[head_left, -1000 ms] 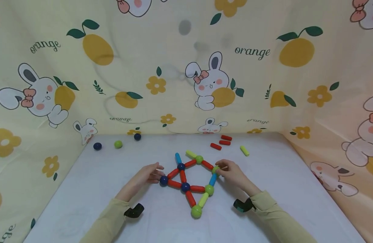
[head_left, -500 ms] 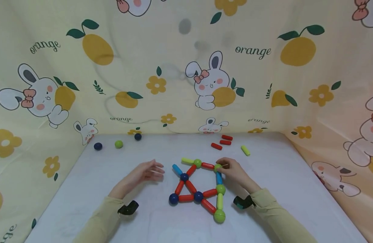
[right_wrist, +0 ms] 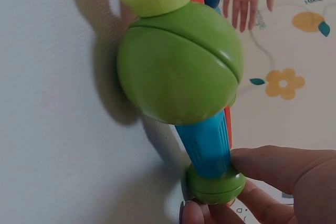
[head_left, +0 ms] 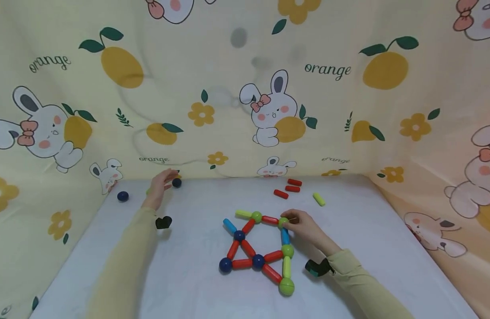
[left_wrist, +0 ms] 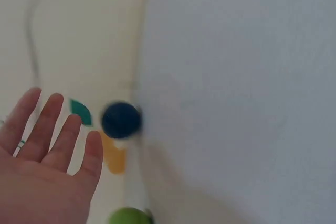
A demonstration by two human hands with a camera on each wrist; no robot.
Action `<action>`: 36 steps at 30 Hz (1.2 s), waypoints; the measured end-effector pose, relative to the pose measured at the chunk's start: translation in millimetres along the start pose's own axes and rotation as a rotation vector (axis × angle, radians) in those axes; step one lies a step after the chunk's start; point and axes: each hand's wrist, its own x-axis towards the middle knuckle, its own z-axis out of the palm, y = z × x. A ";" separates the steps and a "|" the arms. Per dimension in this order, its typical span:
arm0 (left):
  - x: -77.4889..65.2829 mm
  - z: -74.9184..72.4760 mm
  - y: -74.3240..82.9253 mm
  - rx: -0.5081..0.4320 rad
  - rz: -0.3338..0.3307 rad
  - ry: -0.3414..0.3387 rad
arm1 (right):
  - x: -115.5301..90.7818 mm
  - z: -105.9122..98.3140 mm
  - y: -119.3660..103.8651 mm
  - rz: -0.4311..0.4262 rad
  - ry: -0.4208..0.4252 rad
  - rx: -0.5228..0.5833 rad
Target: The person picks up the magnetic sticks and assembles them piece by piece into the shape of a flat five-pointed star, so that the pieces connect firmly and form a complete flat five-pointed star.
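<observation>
My left hand (head_left: 159, 189) reaches to the far left of the table, fingers extended and holding nothing. Just beyond its fingers lies a navy ball (head_left: 176, 183), also seen beside the fingertips in the left wrist view. A green ball (left_wrist: 128, 216) is mostly hidden behind this hand in the head view. With thumb and fingers, my right hand (head_left: 305, 226) pinches the green ball (right_wrist: 216, 188) at the upper right corner of a flat frame of rods and balls. A blue rod (head_left: 285, 236) joins that ball to another green ball (head_left: 287, 251). The frame's left corner is a navy ball (head_left: 225, 265).
Several red rods (head_left: 292, 188) and a lime rod (head_left: 318, 199) lie at the back right of the table. Another navy ball (head_left: 123, 196) sits at the far left. A printed curtain (head_left: 229, 66) stands behind and along both sides.
The frame has turned counterclockwise and shifted slightly right under my right hand, which keeps its pinch. My left hand has left the frame's left side and moved back toward the far balls.
</observation>
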 end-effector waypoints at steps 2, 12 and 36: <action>-2.3 -0.9 2.7 -0.019 -0.035 -0.003 | 0.9 1.3 0.8 -0.006 -0.002 0.006; -0.3 3.5 -6.9 -0.037 -0.136 -0.022 | 0.7 2.3 2.2 -0.016 -0.011 0.004; -14.8 66.9 -42.7 0.491 -0.027 -0.172 | 1.0 0.0 6.2 -0.034 -0.007 -0.002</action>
